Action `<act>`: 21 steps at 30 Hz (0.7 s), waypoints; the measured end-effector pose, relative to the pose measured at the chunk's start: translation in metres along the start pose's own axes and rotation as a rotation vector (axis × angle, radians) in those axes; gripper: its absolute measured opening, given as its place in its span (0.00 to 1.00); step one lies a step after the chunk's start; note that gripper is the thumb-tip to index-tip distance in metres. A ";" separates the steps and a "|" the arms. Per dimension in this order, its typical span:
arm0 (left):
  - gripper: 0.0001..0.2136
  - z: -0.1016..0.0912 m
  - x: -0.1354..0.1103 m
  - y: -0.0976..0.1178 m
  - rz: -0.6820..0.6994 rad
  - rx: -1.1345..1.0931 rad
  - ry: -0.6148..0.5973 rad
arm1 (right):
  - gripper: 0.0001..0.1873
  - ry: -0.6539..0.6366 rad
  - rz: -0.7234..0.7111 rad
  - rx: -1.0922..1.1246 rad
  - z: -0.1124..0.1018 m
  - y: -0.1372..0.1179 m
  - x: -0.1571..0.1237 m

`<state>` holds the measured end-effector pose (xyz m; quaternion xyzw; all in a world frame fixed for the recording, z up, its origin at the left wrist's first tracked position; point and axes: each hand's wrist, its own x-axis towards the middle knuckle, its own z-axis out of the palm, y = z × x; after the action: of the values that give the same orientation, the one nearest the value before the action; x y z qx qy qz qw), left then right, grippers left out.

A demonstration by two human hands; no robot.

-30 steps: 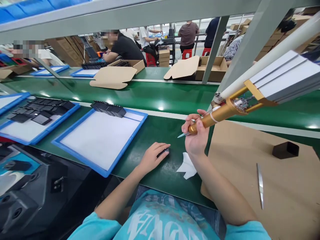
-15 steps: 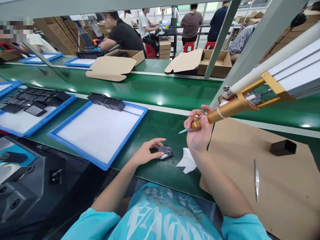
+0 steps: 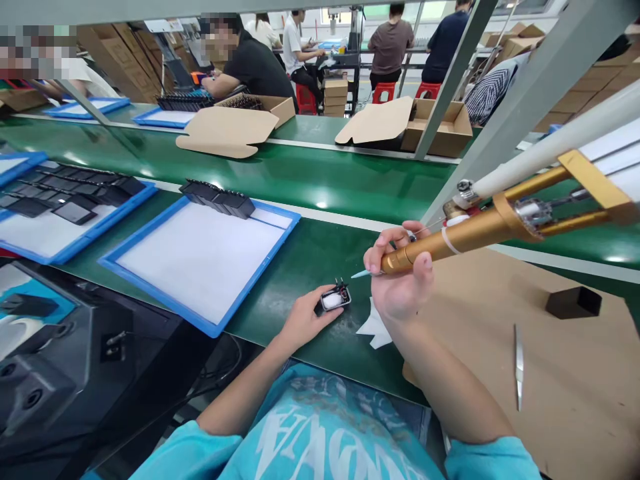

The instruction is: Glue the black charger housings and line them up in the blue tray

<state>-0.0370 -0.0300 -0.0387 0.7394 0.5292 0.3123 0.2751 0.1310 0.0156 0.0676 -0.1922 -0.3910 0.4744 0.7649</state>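
Note:
My left hand (image 3: 307, 318) is closed around a small black plug adapter housing (image 3: 335, 298), tilted so its inside with white filling shows. Two metal prongs stick up from its far side. In my right hand (image 3: 400, 283) is a gold-coloured glue dispenser (image 3: 450, 241), its fingers wrapped around the barrel. The dispenser's pale blue nozzle (image 3: 360, 274) points left, just above and to the right of the adapter, apart from it. A crumpled white tissue (image 3: 375, 328) lies on the green bench below my right hand, partly hidden by the wrist.
A blue-rimmed tray (image 3: 210, 327) with several black adapters (image 3: 220, 199) along its back edge stands to the left. Another loaded tray (image 3: 57, 257) lies beyond it. On the right, a cardboard sheet (image 3: 470, 373) carries tweezers (image 3: 519, 367) and a black housing (image 3: 573, 304). People sit across the belt.
My left hand has turned the adapter so its open inside faces up and the prongs point away. The dispenser nozzle has come slightly left and lower, nearer the adapter.

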 end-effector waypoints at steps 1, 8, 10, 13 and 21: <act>0.20 -0.001 0.002 0.004 -0.007 -0.022 0.031 | 0.17 -0.011 -0.002 0.010 0.002 0.000 -0.002; 0.18 -0.016 0.021 0.030 0.053 0.004 0.206 | 0.16 -0.046 -0.004 0.014 0.007 -0.002 -0.008; 0.18 -0.018 0.023 0.033 0.074 0.001 0.211 | 0.15 -0.036 -0.012 0.011 0.006 -0.002 -0.008; 0.18 -0.019 0.024 0.036 0.090 0.001 0.209 | 0.13 -0.003 -0.032 -0.009 0.005 -0.001 -0.005; 0.19 -0.017 0.025 0.036 0.057 -0.021 0.197 | 0.19 -0.005 -0.020 -0.025 0.003 -0.001 -0.004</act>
<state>-0.0218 -0.0147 0.0032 0.7170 0.5291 0.3968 0.2202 0.1285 0.0117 0.0690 -0.1966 -0.4007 0.4621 0.7663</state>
